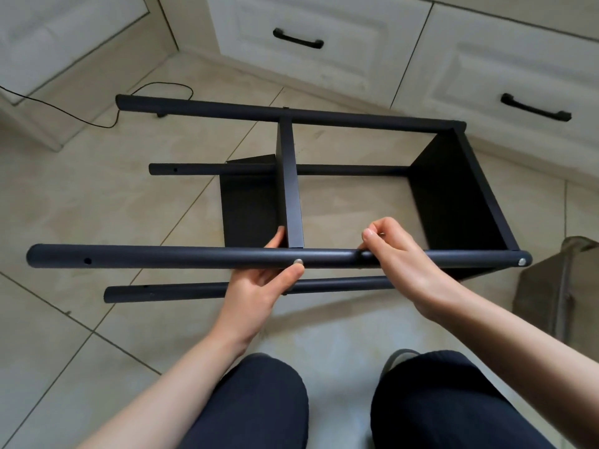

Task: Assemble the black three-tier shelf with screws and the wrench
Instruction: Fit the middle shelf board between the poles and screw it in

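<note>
My left hand point(259, 283) curls round the near pole point(162, 258), thumb beside its screw point(298, 262). At three o'clock, my right hand point(398, 254) grips the same pole. The shelf point(453, 196) lies sideways on the floor point(97, 189) beyond.

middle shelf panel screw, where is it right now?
Head view, centre: the screw sits in the near top pole, just below the middle panel, with the left hand thumb touching it and the right hand on the pole beside it.
</note>
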Action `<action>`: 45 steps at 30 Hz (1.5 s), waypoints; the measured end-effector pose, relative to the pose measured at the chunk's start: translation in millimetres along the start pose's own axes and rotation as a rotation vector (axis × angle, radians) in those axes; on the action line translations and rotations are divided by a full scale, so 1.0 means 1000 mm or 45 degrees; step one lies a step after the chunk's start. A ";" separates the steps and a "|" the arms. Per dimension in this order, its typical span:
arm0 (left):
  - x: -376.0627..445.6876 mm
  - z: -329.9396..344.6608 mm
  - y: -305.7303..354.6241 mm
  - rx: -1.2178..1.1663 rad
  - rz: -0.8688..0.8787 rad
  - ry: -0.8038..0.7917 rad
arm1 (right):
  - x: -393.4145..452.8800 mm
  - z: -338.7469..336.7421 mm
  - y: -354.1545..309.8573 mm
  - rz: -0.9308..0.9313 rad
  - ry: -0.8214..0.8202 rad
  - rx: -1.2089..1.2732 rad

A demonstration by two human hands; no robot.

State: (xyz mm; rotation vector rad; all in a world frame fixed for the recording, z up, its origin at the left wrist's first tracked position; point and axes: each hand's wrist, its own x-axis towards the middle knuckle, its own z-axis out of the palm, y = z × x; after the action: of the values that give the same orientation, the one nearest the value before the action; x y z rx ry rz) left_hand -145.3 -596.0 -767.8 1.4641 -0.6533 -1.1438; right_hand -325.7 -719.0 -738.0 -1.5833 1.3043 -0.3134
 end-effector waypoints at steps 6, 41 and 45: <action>-0.003 -0.001 -0.009 -0.019 -0.016 -0.003 | -0.003 0.003 0.002 -0.003 -0.014 -0.009; -0.017 -0.015 -0.024 0.219 -0.130 0.114 | 0.015 0.018 -0.030 -0.117 -0.170 -0.226; -0.022 -0.021 -0.009 0.960 -0.137 0.258 | 0.014 0.028 -0.036 -0.323 -0.348 -0.098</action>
State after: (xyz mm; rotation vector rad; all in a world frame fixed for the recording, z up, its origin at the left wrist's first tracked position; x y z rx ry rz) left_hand -136.7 -565.8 -771.2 2.2389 -0.9246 -0.8369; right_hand -279.5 -719.2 -727.1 -1.7909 0.9175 -0.1951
